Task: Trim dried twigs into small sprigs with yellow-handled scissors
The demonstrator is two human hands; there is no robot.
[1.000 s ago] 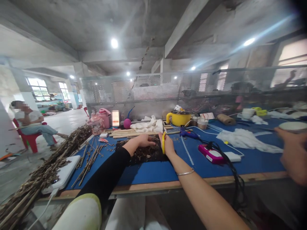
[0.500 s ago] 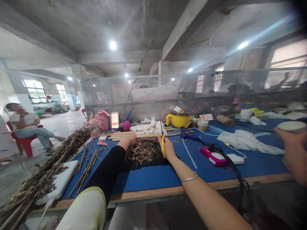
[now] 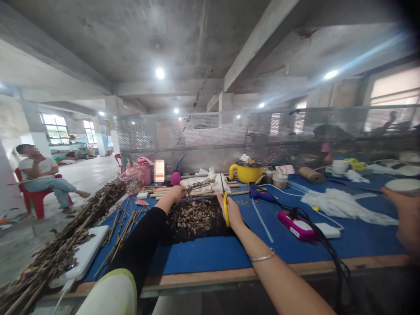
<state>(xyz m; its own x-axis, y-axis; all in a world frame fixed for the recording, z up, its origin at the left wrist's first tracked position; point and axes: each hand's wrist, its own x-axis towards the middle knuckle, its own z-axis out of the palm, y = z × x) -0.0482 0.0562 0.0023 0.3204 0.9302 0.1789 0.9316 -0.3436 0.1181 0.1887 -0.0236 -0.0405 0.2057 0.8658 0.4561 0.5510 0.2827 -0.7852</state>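
Note:
My left hand, in a black sleeve, is closed round a dry twig lifted just above a heap of dried plant bits on a dark cloth. My right hand, with a silver bangle on the wrist, grips yellow-handled scissors whose blades point up, at the heap's right edge. Both hands are over the blue table.
A long pile of dry stalks runs down the left edge over a white board. Behind the heap lie wooden sticks, white cloth, a yellow pot, a blue glue gun and a pink box. Another person's hand is at right; a person sits far left.
My left hand has moved off the heap toward the far side and lifted a twig from it. My right hand with the scissors has stayed almost where it was.

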